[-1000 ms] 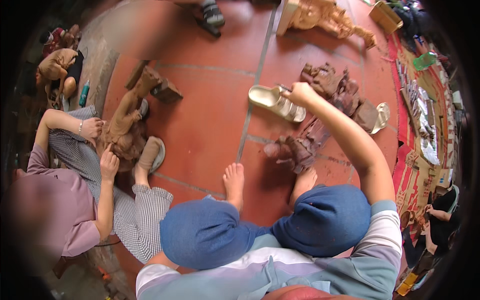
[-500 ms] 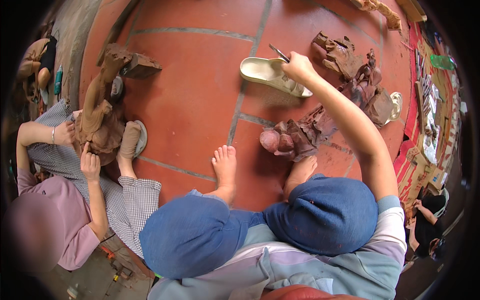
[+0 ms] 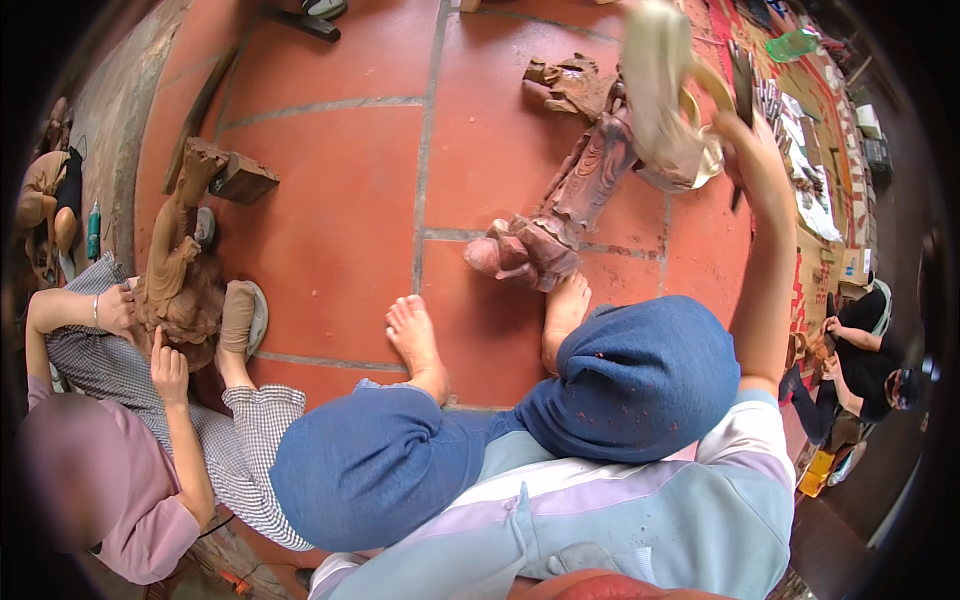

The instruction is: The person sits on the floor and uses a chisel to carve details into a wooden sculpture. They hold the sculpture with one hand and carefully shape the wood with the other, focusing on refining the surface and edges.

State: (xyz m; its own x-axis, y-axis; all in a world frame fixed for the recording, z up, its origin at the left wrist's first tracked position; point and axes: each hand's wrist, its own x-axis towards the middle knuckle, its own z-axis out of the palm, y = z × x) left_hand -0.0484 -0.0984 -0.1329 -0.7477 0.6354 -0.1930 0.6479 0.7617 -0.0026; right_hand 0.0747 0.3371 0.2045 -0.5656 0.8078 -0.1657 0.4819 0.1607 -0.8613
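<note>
My right hand (image 3: 755, 150), closed and partly blurred, is raised at the upper right. It grips a cream slipper (image 3: 655, 85), smeared by motion, together with a thin dark hand tool (image 3: 741, 85) whose kind I cannot make out. The slipper hangs over the upper end of a reddish-brown carved wooden figure (image 3: 590, 185), hiding part of it. That figure lies on the tiles beyond my right foot, with rounded lumps at its near end. My left hand is out of view.
At the left a seated person touches another wooden carving (image 3: 175, 285), beside a wood block (image 3: 243, 178). A rough wood piece (image 3: 570, 85) lies at the far side. Several tools and a green bottle (image 3: 790, 46) lie on mats at the right. Another person sits further right.
My right hand has lifted the slipper off the floor and carried it right, over the carved figure. The view has shifted to the right.
</note>
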